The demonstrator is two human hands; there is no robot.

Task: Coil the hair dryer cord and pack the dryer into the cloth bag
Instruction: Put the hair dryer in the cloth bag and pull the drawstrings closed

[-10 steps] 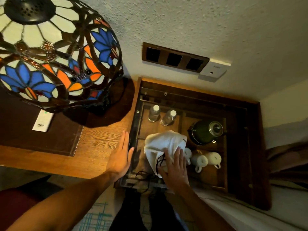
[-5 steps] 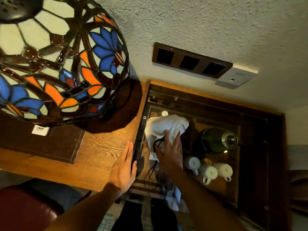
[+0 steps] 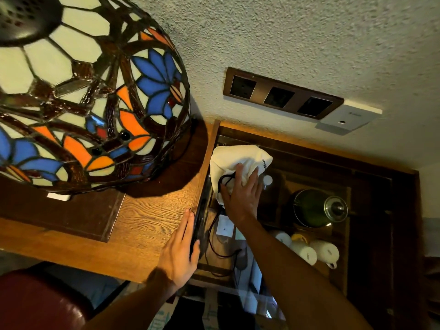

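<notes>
A white cloth bag (image 3: pixel 234 158) bulges at the back left of an open wooden drawer (image 3: pixel 281 144). My right hand (image 3: pixel 241 191) presses down on the bag's near end, fingers spread over the cloth and a loop of black cord (image 3: pixel 225 181). More black cord (image 3: pixel 214 236) trails out of the bag toward the drawer's front. The dryer itself is hidden inside the cloth. My left hand (image 3: pixel 179 248) lies flat on the wooden desk (image 3: pixel 147 217), fingers against the drawer's dark left edge.
A large stained-glass lamp (image 3: pixel 83 91) overhangs the desk at the left. In the drawer stand a green kettle (image 3: pixel 316 208), white mugs (image 3: pixel 309 251) and a water bottle (image 3: pixel 267 181). A socket panel (image 3: pixel 281 96) sits on the wall behind. A red chair (image 3: pixel 35 301) is at lower left.
My right hand has pushed the bag from the drawer's front toward its back left. The view has moved closer to the lamp. My left hand stays at the drawer's edge.
</notes>
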